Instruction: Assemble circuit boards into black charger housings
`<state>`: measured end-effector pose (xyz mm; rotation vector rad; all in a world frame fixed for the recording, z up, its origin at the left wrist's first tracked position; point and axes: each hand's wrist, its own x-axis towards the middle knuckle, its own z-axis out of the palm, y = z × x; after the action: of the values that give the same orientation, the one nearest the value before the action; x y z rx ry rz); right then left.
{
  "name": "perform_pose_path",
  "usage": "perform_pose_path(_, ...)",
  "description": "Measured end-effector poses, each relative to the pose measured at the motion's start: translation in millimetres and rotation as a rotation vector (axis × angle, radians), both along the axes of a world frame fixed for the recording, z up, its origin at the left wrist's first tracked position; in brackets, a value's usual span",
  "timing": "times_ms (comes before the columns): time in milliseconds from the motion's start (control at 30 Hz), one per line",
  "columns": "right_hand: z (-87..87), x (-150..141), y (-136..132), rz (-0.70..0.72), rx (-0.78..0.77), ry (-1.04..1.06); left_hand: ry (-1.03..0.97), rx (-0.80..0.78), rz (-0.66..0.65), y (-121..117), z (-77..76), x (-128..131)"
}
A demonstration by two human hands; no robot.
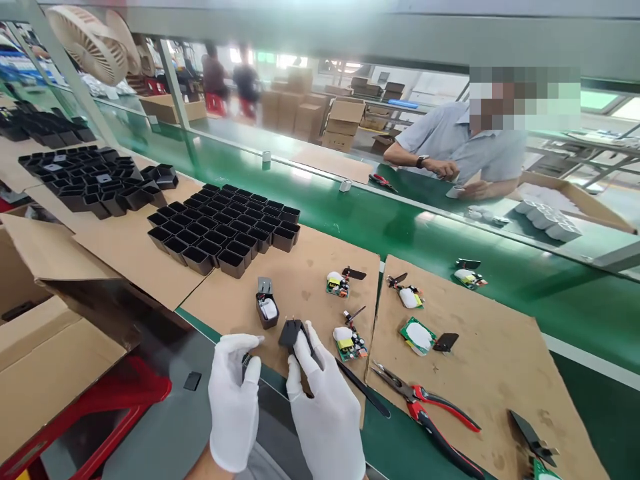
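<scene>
Both my hands wear white gloves. My right hand (325, 407) grips a small black plug housing (290, 331) between thumb and fingers, just above the cardboard sheet (300, 267). My left hand (233, 397) is beside it, fingers curled, its fingertips close to the housing; nothing shows in it. Just beyond stands another open black housing with a white part inside (268, 309). Several small green circuit boards (350, 341) with black plug parts lie to the right.
Red-handled pliers (425, 407) and a black strip (363, 390) lie at right. Rows of empty black housings (225, 227) fill the left. A green conveyor belt (400, 227) runs behind. A person in a grey shirt (460, 143) works opposite. A fan (90, 40) hangs upper left.
</scene>
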<state>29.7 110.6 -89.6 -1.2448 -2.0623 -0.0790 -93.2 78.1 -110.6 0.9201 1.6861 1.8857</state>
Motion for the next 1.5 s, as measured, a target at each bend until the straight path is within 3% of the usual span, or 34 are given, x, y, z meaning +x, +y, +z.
perform_pose_path(167, 12.6, -7.3, 5.8, -0.051, 0.134, -0.074, 0.06, -0.032, 0.001, 14.9, -7.5, -5.3)
perform_pose_path(300, 33.7, -8.2, 2.0, -0.22, 0.246, -0.093, 0.084, -0.058, -0.006, 15.1, -8.1, -2.9)
perform_pose_path(367, 32.5, -10.0, -0.2, -0.217, 0.226, -0.129, 0.093, -0.065, -0.006, 13.5, -8.6, -2.9)
perform_pose_path(567, 5.2, -14.1, 3.6, -0.096, 0.155, -0.167, 0.137, -0.084, -0.003, 13.3, -9.7, -4.7)
perform_pose_path(667, 13.7, -10.6, 3.8, -0.096, 0.181, -0.136, 0.17, -0.084, 0.003, 13.8, -10.1, -3.9)
perform_pose_path(800, 27.5, -4.0, 1.8, -0.197, 0.232, -0.135, 0.201, -0.079, 0.019, 13.1, -11.1, -2.4)
perform_pose_path(1033, 1.2, -2.2, 9.2, -0.122, 0.177, -0.173, 0.254, -0.096, 0.039, 15.6, -6.3, -0.4)
perform_pose_path(1267, 33.1, -2.0, 1.2, -0.186, 0.236, -0.112, 0.327, -0.082, 0.06, 15.5, -5.5, 0.0)
perform_pose_path(1333, 28.6, -1.9, 2.1, -0.171, 0.207, -0.078, 0.337, -0.086, 0.063, 14.8, -6.2, -0.4)
perform_pose_path(1500, -5.8, -1.6, 9.2, -0.1, 0.058, 0.059, 0.366, -0.113, 0.071, 16.5, -5.4, -0.6)
